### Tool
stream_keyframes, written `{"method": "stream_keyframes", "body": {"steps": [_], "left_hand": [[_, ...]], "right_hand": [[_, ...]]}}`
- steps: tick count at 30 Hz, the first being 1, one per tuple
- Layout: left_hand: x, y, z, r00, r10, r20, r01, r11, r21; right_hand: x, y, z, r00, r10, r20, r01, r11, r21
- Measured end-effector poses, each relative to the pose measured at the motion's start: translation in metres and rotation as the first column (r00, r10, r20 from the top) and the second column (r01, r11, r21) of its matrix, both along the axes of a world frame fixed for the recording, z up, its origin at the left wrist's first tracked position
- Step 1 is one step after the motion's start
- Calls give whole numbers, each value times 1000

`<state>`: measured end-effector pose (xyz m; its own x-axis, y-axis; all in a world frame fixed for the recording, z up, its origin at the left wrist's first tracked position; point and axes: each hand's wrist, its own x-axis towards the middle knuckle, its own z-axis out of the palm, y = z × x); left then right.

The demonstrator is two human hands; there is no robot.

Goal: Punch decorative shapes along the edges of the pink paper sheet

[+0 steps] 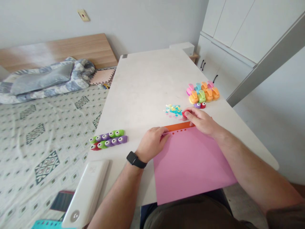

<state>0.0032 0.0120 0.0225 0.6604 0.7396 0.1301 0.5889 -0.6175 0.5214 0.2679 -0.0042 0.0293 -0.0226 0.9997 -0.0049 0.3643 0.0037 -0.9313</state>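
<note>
A pink sheet of paper [193, 162] lies at the near edge of the white table [147, 82], with an orange sheet [179, 127] showing beyond its far edge. Small shapes are punched along the pink sheet's top edge. My left hand [152, 143] rests closed on the sheet's top left corner, pinching its edge. My right hand [202, 121] is closed round a small red paper punch [185, 113] at the far right end of the orange sheet.
A pile of punched confetti [173, 110] lies just beyond the punch. Several larger orange, pink and green punches [202, 92] stand at the right. A row of small purple and green punches [108, 139] sits at the left. A white device [87, 190] lies bottom left; a bed [43, 121] is beside the table.
</note>
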Motion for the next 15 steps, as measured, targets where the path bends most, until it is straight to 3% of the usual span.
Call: {"method": "stream_keyframes", "body": {"steps": [10,15], "left_hand": [[-1,0,-2,1000,6,17,-6,1000,7],[-2,0,-2,1000,12,26,-12,1000,0]], "right_hand": [[-5,2,1,997,-70,-41,75,989,130],[22,11,5,968,-249,-41,252,941,227]]}}
